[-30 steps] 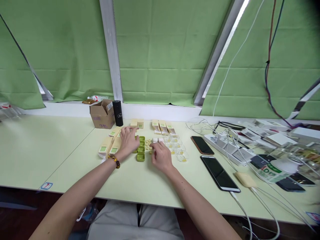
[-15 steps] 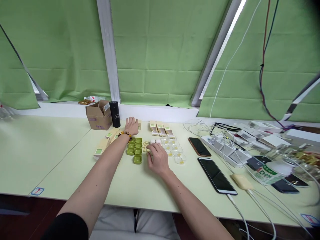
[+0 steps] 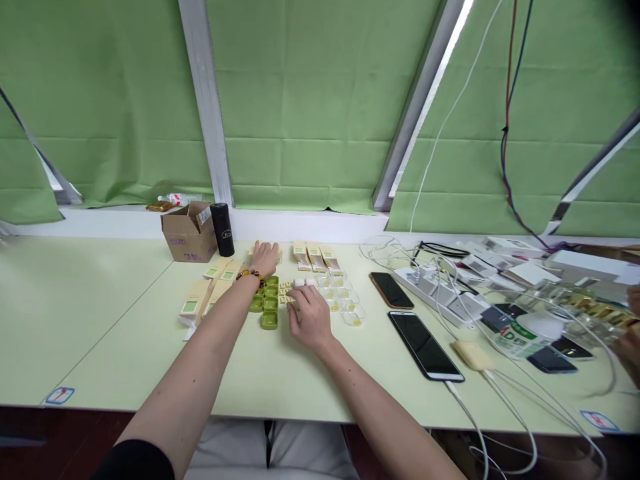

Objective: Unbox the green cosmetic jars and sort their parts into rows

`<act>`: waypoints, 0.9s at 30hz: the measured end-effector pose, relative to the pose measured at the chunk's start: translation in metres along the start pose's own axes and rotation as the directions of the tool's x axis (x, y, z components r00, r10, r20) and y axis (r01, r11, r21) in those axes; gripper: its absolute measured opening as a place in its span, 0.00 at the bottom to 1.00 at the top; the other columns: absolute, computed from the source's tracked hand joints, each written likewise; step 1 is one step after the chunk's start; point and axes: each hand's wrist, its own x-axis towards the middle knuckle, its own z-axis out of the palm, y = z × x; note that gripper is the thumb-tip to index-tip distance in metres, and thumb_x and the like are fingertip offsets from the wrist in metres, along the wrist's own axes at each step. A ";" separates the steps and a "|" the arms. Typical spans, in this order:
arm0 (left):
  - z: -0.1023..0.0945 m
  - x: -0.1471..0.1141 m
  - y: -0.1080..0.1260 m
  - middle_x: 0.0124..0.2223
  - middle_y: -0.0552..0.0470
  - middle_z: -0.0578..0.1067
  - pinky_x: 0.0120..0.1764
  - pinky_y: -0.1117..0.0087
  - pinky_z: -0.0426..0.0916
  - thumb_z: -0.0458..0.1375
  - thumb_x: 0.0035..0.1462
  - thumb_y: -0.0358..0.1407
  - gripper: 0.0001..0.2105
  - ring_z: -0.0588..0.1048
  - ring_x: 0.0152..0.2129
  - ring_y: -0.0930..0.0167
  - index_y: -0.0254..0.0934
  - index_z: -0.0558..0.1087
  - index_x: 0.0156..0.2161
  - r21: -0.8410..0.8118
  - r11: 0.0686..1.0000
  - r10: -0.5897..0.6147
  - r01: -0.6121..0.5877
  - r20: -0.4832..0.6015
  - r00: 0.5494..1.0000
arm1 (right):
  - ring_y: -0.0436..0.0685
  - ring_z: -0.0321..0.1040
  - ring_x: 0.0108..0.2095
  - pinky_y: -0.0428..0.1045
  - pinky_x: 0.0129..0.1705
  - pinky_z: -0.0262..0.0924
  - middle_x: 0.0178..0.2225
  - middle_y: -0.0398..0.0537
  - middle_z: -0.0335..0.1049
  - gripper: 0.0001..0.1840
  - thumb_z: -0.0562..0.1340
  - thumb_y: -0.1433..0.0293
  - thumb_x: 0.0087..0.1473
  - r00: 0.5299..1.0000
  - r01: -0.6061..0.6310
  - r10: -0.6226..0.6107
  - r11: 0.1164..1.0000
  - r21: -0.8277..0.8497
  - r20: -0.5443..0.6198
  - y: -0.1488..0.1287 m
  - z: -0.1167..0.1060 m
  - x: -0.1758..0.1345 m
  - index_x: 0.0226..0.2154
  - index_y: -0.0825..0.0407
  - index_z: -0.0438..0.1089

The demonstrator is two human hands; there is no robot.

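My left hand (image 3: 265,260), with a bead bracelet on its wrist, lies palm down over pale flat cartons (image 3: 251,252) at the back. Its fingers are a little bent and apart; what lies beneath the palm is hidden. My right hand (image 3: 310,315) rests loosely curled beside small yellowish pieces (image 3: 285,292), thumb and fingers apart, with nothing visible in it. Between the hands stand rows of small green square containers (image 3: 270,305), partly covered by my left forearm. Small white objects (image 3: 299,283) sit just beyond the right fingers. Clear containers with yellow bits (image 3: 346,294) lie to their right.
More cartons stand at the back (image 3: 314,255) and at the left (image 3: 193,305). A cardboard box (image 3: 190,235) and black bottle (image 3: 223,230) are behind. On the right lie phones (image 3: 425,347), a power strip (image 3: 440,297) and cables. Part of another person's hand (image 3: 629,343) shows at the right edge.
The view has shifted slightly, so most things appear further left. My left hand's fingers, spread before, are now more bent over the cartons. My right hand stays almost in place.
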 end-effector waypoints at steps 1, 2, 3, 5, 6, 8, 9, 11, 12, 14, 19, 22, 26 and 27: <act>0.000 -0.002 0.003 0.57 0.35 0.72 0.70 0.43 0.40 0.58 0.57 0.26 0.21 0.66 0.62 0.55 0.33 0.65 0.56 -0.030 1.000 -0.008 0.007 -0.012 1.000 | 0.63 0.66 0.40 0.56 0.40 0.62 0.41 0.53 0.73 0.11 0.59 0.75 0.60 1.000 0.002 -0.002 1.000 0.000 -0.004 0.000 0.000 0.000 0.45 0.50 0.70; -0.001 -0.005 0.006 0.57 0.36 0.72 0.69 0.43 0.43 0.57 0.56 0.25 0.20 0.69 0.59 0.56 0.34 0.65 0.55 -0.064 0.998 -0.015 0.013 -0.024 1.000 | 0.63 0.66 0.40 0.56 0.40 0.62 0.41 0.53 0.73 0.11 0.59 0.75 0.60 1.000 0.003 -0.003 1.000 -0.003 -0.007 0.001 0.000 0.000 0.45 0.50 0.70; -0.003 -0.007 0.009 0.56 0.36 0.72 0.68 0.44 0.47 0.57 0.56 0.24 0.20 0.70 0.57 0.57 0.34 0.65 0.54 -0.101 0.995 -0.022 0.018 -0.037 0.999 | 0.63 0.66 0.40 0.56 0.39 0.62 0.41 0.53 0.73 0.11 0.59 0.74 0.60 1.000 0.003 -0.003 1.000 -0.006 -0.010 0.002 0.000 0.000 0.45 0.51 0.71; -0.008 -0.011 0.015 0.56 0.38 0.72 0.66 0.48 0.55 0.58 0.55 0.22 0.21 0.71 0.56 0.58 0.35 0.65 0.54 -0.185 0.982 -0.034 0.021 -0.070 0.997 | 0.63 0.66 0.41 0.56 0.40 0.62 0.41 0.53 0.73 0.11 0.59 0.75 0.59 1.000 -0.007 0.006 1.000 -0.012 -0.017 0.005 0.000 -0.001 0.45 0.51 0.70; -0.011 -0.012 0.017 0.56 0.39 0.71 0.64 0.50 0.58 0.59 0.55 0.23 0.22 0.71 0.57 0.58 0.36 0.64 0.54 -0.233 0.972 -0.042 0.020 -0.090 0.995 | 0.63 0.67 0.41 0.56 0.40 0.63 0.41 0.54 0.74 0.11 0.59 0.75 0.59 1.000 -0.015 0.015 1.000 -0.012 -0.024 0.006 0.000 -0.001 0.45 0.51 0.70; -0.019 -0.016 0.021 0.58 0.40 0.70 0.61 0.55 0.63 0.59 0.57 0.24 0.23 0.71 0.57 0.60 0.37 0.62 0.56 -0.332 0.943 -0.062 0.015 -0.130 0.990 | 0.64 0.68 0.43 0.57 0.42 0.64 0.42 0.54 0.74 0.13 0.59 0.75 0.59 0.998 -0.041 0.041 0.999 -0.008 -0.048 0.009 -0.002 -0.001 0.47 0.51 0.70; -0.024 -0.019 0.022 0.59 0.40 0.70 0.59 0.57 0.66 0.60 0.59 0.26 0.23 0.72 0.57 0.61 0.38 0.61 0.57 -0.373 0.928 -0.072 0.012 -0.146 0.987 | 0.64 0.68 0.44 0.57 0.43 0.65 0.43 0.55 0.74 0.14 0.59 0.75 0.60 0.996 -0.060 0.060 0.998 -0.003 -0.065 0.010 -0.002 0.000 0.48 0.51 0.69; -0.033 -0.029 0.023 0.60 0.40 0.69 0.56 0.60 0.69 0.59 0.61 0.28 0.23 0.73 0.54 0.64 0.39 0.58 0.59 -0.474 0.881 -0.084 -0.009 -0.176 0.981 | 0.65 0.68 0.47 0.58 0.45 0.66 0.46 0.56 0.73 0.17 0.58 0.73 0.61 0.989 -0.101 0.102 0.995 0.016 -0.104 0.011 -0.003 0.001 0.52 0.51 0.67; -0.039 -0.037 0.024 0.59 0.40 0.70 0.55 0.61 0.70 0.59 0.61 0.28 0.24 0.74 0.53 0.66 0.39 0.58 0.59 -0.542 0.840 -0.090 -0.028 -0.189 0.978 | 0.66 0.68 0.48 0.59 0.46 0.67 0.48 0.57 0.72 0.19 0.59 0.72 0.61 0.984 -0.122 0.125 0.992 0.030 -0.126 0.011 -0.003 0.001 0.55 0.50 0.66; -0.049 -0.058 0.026 0.57 0.41 0.72 0.56 0.60 0.70 0.63 0.58 0.29 0.25 0.74 0.54 0.65 0.39 0.60 0.57 -0.801 0.588 -0.109 -0.108 -0.211 0.971 | 0.67 0.67 0.52 0.62 0.48 0.68 0.53 0.60 0.69 0.24 0.61 0.68 0.62 0.972 -0.148 0.157 0.987 0.065 -0.174 0.009 -0.002 0.002 0.60 0.50 0.61; -0.065 -0.126 0.041 0.56 0.40 0.74 0.58 0.56 0.70 0.71 0.55 0.42 0.27 0.75 0.55 0.61 0.40 0.63 0.53 -0.972 0.183 -0.055 -0.146 -0.158 0.986 | 0.71 0.65 0.56 0.66 0.51 0.70 0.58 0.64 0.64 0.41 0.69 0.59 0.58 0.963 -0.118 0.143 0.986 0.118 -0.227 0.003 0.003 0.002 0.67 0.49 0.52; -0.065 -0.156 0.053 0.55 0.40 0.75 0.58 0.56 0.70 0.72 0.53 0.45 0.28 0.75 0.53 0.61 0.40 0.64 0.52 -0.982 0.121 -0.094 -0.145 -0.157 0.983 | 0.71 0.66 0.53 0.66 0.49 0.70 0.55 0.63 0.66 0.42 0.71 0.58 0.55 0.976 -0.088 0.113 0.987 0.135 -0.187 -0.001 0.004 0.000 0.65 0.49 0.54; -0.062 -0.175 0.061 0.54 0.41 0.74 0.59 0.56 0.69 0.70 0.56 0.47 0.25 0.74 0.54 0.62 0.40 0.65 0.50 -0.977 0.102 -0.142 -0.187 -0.200 0.969 | 0.69 0.67 0.51 0.65 0.48 0.71 0.51 0.61 0.67 0.37 0.69 0.60 0.58 0.984 -0.059 0.090 0.978 0.198 -0.152 -0.007 0.003 -0.003 0.64 0.49 0.56; -0.062 -0.177 0.061 0.55 0.41 0.74 0.60 0.56 0.68 0.70 0.57 0.47 0.24 0.74 0.55 0.62 0.40 0.65 0.51 -0.977 0.086 -0.142 -0.196 -0.207 0.968 | 0.68 0.67 0.51 0.64 0.48 0.71 0.51 0.60 0.67 0.36 0.69 0.61 0.59 0.983 -0.058 0.094 0.973 0.223 -0.155 -0.009 0.003 -0.004 0.64 0.49 0.56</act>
